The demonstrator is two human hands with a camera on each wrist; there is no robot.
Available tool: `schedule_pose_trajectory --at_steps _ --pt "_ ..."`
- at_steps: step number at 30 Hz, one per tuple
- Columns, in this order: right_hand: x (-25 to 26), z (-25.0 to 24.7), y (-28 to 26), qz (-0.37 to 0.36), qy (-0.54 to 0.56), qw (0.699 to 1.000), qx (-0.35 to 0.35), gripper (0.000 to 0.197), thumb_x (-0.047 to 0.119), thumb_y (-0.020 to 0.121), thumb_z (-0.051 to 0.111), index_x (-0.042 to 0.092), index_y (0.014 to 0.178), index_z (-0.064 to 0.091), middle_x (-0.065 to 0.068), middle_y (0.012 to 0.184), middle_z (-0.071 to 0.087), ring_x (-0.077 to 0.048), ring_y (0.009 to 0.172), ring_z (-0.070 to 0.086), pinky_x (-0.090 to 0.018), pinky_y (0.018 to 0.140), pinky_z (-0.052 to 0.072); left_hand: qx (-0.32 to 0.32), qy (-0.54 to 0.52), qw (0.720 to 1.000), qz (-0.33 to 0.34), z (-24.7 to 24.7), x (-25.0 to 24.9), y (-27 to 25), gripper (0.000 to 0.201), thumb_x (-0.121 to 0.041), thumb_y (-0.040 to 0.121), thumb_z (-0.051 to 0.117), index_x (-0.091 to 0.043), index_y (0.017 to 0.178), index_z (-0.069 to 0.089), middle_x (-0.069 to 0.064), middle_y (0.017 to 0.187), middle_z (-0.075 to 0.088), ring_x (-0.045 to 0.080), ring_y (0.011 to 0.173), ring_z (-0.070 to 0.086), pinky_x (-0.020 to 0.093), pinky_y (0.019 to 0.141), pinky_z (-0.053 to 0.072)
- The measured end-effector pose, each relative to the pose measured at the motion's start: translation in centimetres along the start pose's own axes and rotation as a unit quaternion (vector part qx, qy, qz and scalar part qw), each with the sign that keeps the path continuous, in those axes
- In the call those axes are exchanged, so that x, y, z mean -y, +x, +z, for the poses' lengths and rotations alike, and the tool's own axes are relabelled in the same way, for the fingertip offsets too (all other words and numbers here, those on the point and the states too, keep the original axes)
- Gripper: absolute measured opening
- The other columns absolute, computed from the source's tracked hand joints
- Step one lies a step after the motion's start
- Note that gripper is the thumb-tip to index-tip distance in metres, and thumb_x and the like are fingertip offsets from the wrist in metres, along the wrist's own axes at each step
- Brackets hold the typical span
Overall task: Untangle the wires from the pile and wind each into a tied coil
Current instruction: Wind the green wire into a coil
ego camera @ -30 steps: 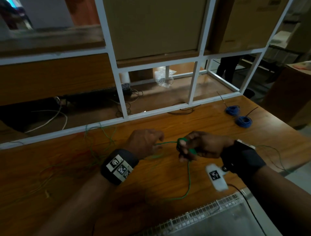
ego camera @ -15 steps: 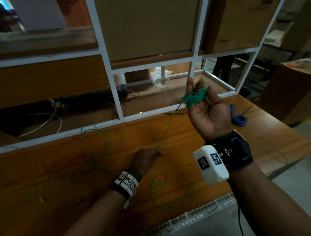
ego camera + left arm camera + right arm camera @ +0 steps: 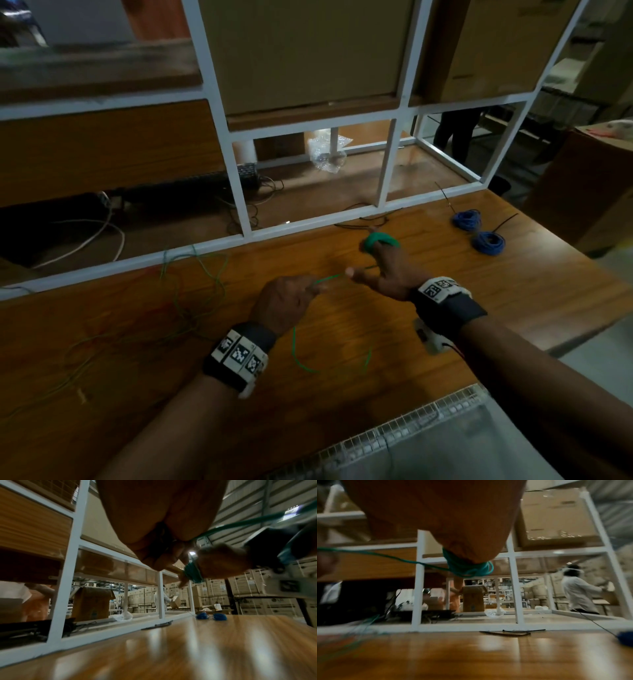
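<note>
A green wire [image 3: 334, 278] runs taut between my two hands above the wooden table [image 3: 513, 308]. My left hand [image 3: 317, 288] pinches it between thumb and fingertips. My right hand [image 3: 383, 267] is palm down with its thumb splayed, and a green coil [image 3: 381, 240] is wound round its straight fingers. The right wrist view shows the coil [image 3: 467, 566] wrapped round the fingers and the wire [image 3: 376, 554] leading off left. The wire's loose tail [image 3: 301, 358] curves on the table below my left hand. A tangled pile of thin wires [image 3: 191, 284] lies at the left.
Two tied blue coils [image 3: 466, 219] [image 3: 488, 242] lie at the far right of the table. Black ties [image 3: 363, 224] lie by the white metal frame [image 3: 246, 236] along the table's back edge. A wire mesh tray [image 3: 428, 431] sits at the near edge. People move behind the frame.
My right hand has come down from its raised, palm-up pose and turned palm down close to my left hand, the coil still on its fingers. The left hand kept its pinch and moved up a little.
</note>
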State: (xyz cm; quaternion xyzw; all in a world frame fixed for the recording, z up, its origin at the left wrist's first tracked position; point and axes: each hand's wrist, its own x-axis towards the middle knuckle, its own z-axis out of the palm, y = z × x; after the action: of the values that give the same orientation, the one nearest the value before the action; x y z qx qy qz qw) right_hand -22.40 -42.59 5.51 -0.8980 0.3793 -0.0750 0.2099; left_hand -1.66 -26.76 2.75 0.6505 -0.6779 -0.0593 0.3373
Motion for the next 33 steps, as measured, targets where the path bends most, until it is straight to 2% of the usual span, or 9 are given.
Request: schedule_pose_trajectory --at_steps 4,8,11,15,19,22,27,30,33 --pt "0.7 0.5 -0.6 -0.06 -0.069 0.988 0.124 0.026 0.036 0.098 0.063 0.012 0.107 0.067 -0.001 0.105 0.067 -0.021 0.096 0.066 -0.034 0.08 0.05 -0.028 0.016 0.999 0.041 -2.4 -0.1 2.4 0.035 -0.04 0.101 0.046 -0.015 0.093 0.07 -0.002 0.074 0.066 0.016 0.063 0.059 0.033 0.056 0.049" --pt "2.1 -1.5 -2.7 -0.048 0.195 0.947 0.25 0.037 0.037 0.108 0.049 0.016 0.096 0.076 0.002 0.092 0.077 -0.011 0.087 0.065 -0.03 0.084 0.048 -0.066 -0.017 0.997 0.029 -3.9 0.4 4.5 0.021 -0.027 0.097 0.061 -0.012 0.101 0.075 0.003 0.091 0.075 0.007 0.076 0.066 0.02 0.07 0.051" --pt "3.5 -2.9 -4.8 -0.087 0.471 0.822 0.309 0.033 0.024 0.108 0.044 0.003 0.101 0.069 -0.013 0.09 0.075 -0.029 0.117 0.066 -0.04 0.104 0.047 -0.062 -0.095 0.993 0.006 -3.8 -0.5 5.3 0.014 -0.021 0.096 0.063 -0.017 0.099 0.076 -0.011 0.077 0.069 -0.007 0.065 0.059 0.009 0.063 0.044" --pt "5.1 -4.6 -4.8 -0.131 0.724 0.628 0.254 0.033 0.022 0.105 0.043 -0.005 0.115 0.06 -0.02 0.099 0.071 -0.036 0.12 0.059 -0.041 0.105 0.049 -0.057 -0.236 0.968 -0.063 -1.9 -2.3 6.3 0.018 -0.02 0.098 0.059 -0.033 0.095 0.072 0.012 0.071 0.066 0.021 0.059 0.061 0.03 0.051 0.05" --pt "5.2 -6.2 -3.6 -0.118 0.826 0.548 0.065 0.045 0.025 0.11 0.031 -0.008 0.135 0.048 -0.018 0.114 0.069 -0.028 0.123 0.058 -0.041 0.124 0.029 0.022 -0.205 0.972 -0.113 0.1 -4.8 6.4 0.02 -0.009 0.1 0.051 -0.012 0.099 0.071 0.001 0.067 0.064 0.013 0.055 0.057 0.03 0.052 0.049" --pt "4.3 -6.7 -3.1 -0.081 0.785 0.609 -0.081 0.054 0.041 0.107 0.035 -0.005 0.13 0.053 -0.015 0.115 0.072 -0.029 0.126 0.059 -0.043 0.123 0.031 0.08 -0.274 0.947 -0.144 1.6 -5.9 5.3 0.024 -0.02 0.101 0.05 -0.028 0.093 0.072 0.011 0.07 0.062 0.016 0.055 0.053 0.03 0.049 0.044" --pt "2.6 -4.5 -4.2 -0.025 0.293 0.947 -0.132 0.06 0.067 0.095 0.048 0.015 0.124 0.059 0.001 0.111 0.066 0.0 0.101 0.061 -0.026 0.089 0.05 0.134 -0.265 0.94 -0.167 1.0 -7.2 4.9 0.024 -0.027 0.102 0.05 -0.022 0.092 0.072 -0.004 0.069 0.06 0.012 0.059 0.055 0.032 0.053 0.047" --pt "1.2 -2.5 -4.7 -0.015 0.065 0.998 0.021 0.071 0.055 0.083 0.075 0.016 0.137 0.051 0.002 0.129 0.063 -0.013 0.116 0.061 -0.036 0.099 0.053 0.114 -0.168 0.965 -0.164 -0.1 -6.6 5.4 0.022 -0.041 0.093 0.064 -0.022 0.083 0.07 -0.009 0.082 0.068 0.009 0.075 0.063 0.031 0.066 0.055" --pt "1.4 -2.1 -5.0 -0.041 -0.018 0.994 0.103 0.029 0.026 0.095 0.071 0.01 0.119 0.064 -0.004 0.117 0.064 -0.021 0.105 0.063 -0.04 0.091 0.054 0.145 -0.176 0.96 -0.162 -1.4 -6.4 5.3 0.016 -0.035 0.085 0.076 -0.021 0.08 0.071 -0.013 0.076 0.067 -0.002 0.06 0.059 0.018 0.052 0.045"
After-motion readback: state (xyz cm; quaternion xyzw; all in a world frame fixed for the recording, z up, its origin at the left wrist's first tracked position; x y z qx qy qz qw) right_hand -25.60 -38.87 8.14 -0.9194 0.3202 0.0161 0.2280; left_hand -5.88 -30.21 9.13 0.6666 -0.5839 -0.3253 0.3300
